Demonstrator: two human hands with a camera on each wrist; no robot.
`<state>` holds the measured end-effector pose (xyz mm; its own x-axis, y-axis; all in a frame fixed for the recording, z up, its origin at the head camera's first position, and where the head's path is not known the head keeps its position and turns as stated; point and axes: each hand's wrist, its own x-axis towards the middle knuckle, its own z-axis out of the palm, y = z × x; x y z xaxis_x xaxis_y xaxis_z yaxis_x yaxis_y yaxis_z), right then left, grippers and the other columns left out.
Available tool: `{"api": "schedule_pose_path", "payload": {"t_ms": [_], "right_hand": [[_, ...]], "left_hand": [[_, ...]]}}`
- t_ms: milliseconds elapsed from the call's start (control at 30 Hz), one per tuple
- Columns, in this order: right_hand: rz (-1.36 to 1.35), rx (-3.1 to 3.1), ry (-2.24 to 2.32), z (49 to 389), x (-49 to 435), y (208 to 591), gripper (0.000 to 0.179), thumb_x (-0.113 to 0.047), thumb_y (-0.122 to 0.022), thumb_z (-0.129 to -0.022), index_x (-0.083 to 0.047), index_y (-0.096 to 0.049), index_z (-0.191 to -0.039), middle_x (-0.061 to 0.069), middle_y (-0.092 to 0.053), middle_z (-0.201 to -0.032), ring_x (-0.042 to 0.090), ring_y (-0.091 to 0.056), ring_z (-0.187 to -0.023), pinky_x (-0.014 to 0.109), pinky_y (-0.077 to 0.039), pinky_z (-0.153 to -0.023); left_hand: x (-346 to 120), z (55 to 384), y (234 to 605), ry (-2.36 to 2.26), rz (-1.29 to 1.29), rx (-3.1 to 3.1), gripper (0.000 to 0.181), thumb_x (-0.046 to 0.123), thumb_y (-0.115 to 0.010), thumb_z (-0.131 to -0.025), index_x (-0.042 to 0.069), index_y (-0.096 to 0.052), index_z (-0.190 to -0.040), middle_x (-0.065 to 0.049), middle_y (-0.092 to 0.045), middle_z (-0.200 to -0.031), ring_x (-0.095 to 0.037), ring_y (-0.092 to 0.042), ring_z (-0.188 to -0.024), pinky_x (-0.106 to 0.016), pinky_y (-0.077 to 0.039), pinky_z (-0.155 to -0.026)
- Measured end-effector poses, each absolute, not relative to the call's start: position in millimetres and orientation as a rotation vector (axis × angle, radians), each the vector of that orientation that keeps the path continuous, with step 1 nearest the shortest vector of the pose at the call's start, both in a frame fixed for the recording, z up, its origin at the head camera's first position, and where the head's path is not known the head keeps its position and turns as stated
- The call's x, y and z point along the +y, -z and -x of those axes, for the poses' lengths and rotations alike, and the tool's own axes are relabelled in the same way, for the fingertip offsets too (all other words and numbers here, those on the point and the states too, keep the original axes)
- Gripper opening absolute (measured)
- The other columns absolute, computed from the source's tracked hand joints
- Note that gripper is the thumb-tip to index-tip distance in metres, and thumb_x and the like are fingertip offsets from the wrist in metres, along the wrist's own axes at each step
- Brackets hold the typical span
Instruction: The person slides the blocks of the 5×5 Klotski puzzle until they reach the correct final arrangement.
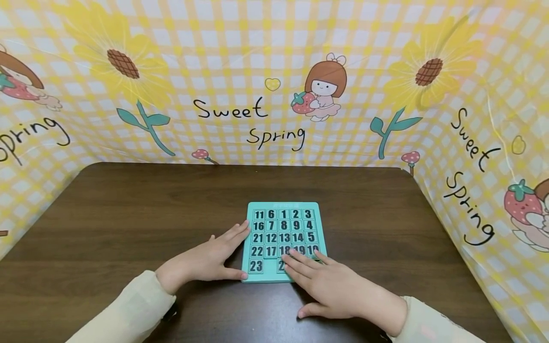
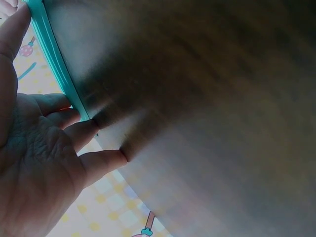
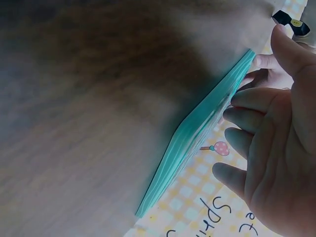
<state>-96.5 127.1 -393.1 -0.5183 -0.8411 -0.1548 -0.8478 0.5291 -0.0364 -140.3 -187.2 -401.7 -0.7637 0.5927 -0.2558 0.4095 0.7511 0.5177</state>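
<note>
Head view: the right hand (image 1: 334,288) reaches palm down over the board's lower right part, fingers fairly straight, thumb spread away just beyond the near edge, nothing pinched; whether the fingertips press or hover, I cannot tell. The left hand (image 1: 210,259) is spread along the board's left edge, its thumb at the near left corner and fingertips higher up that side, bracing rather than gripping. Between them lies the board (image 1: 285,206), flat on the table (image 1: 128,228), facing up. In its near row, tile 23 (image 1: 256,266) sits in the left corner, then comes a gap (image 1: 270,266), then a tile starting with 2 (image 1: 281,266), mostly under the right fingers; tile 17 (image 1: 271,251) borders the gap from the row above. The step looks to be sliding a tile. To do it well, I would use the left hand as a stop so the board does not skid, press lightly with one fingertip on a single tile, and push straight along its row or column; a slanted push could jam it. Lifting the spare fingers would prevent dragging neighbours and uncover the numbers. Beyond the board's far edge, the cloth (image 1: 171,71) rises behind the table.
</note>
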Motion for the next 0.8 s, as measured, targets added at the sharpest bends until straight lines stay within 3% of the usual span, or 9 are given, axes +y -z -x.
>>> {"api": "schedule_pose_path", "payload": {"t_ms": [800], "right_hand": [[1.611, 2.53, -0.165, 109.9, 75.2, 390.9, 0.082, -0.068, -0.039, -0.096, -0.013, -0.03, -0.157, 0.002, -0.02, -0.167, 0.017, -0.016, -0.155, 0.051, -0.03, -0.119]], "left_hand": [[-188.0, 140.1, 402.4, -0.612, -0.784, 2.546, 0.1, 0.053, -0.07, -0.088, 0.007, -0.017, -0.16, -0.009, -0.006, -0.169, -0.036, -0.009, -0.155, -0.081, -0.018, -0.104]]}}
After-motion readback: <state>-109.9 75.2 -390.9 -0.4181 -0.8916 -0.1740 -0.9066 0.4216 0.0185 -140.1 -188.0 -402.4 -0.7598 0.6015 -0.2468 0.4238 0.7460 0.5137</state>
